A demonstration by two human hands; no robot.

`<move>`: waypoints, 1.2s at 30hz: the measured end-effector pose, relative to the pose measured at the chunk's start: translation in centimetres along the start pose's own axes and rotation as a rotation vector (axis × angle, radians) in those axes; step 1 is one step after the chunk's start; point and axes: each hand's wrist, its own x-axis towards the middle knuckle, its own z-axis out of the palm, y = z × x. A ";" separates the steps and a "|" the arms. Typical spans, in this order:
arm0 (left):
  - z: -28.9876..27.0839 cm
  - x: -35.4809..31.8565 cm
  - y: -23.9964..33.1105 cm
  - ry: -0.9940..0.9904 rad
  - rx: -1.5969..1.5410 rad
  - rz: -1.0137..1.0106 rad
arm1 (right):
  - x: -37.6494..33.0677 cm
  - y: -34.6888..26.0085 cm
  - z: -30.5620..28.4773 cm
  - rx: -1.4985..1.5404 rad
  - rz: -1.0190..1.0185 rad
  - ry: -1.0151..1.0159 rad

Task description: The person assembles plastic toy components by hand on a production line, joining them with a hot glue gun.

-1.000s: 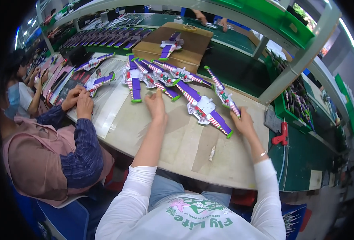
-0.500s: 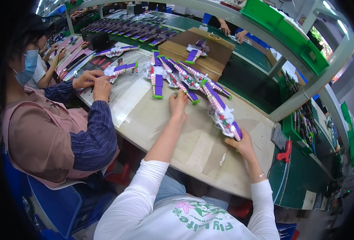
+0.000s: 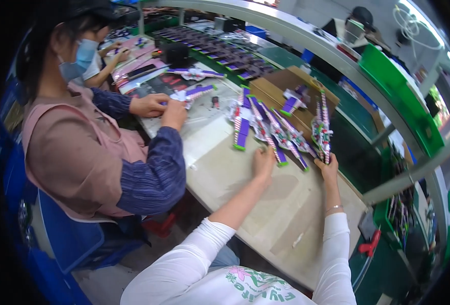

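Note:
My right hand grips the lower tip of a toy wing piece, white with red-striped edges and green ends, held up steeply near the cardboard box. My left hand is closed at the lower end of another toy wing piece, one of several purple-and-white ones that overlap in a row on the table. The fingertips of that hand are partly hidden. At the left of this row lies a wing piece with purple panels and green tips.
To my left, a co-worker's hands work on a similar piece. A cardboard box with a wing piece on it stands behind the row. On the right are a red glue gun, a shelf post and green bins. A white scrap lies on the tabletop.
My right hand has moved away from me, turning its wing piece from slanting over the near tabletop to steeply up beside the box. My left hand stays at the row. The view has shifted left.

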 end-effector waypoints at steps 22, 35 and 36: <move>1.4 -1.5 0.2 0.192 0.375 0.299 | -5.3 -6.9 1.5 0.178 0.189 -0.273; 1.7 -0.7 -2.1 0.162 0.434 0.377 | -6.1 -5.5 6.3 0.628 0.595 -0.338; 1.9 -1.2 -1.7 0.186 0.419 0.386 | -6.5 -6.1 6.0 0.576 0.576 -0.319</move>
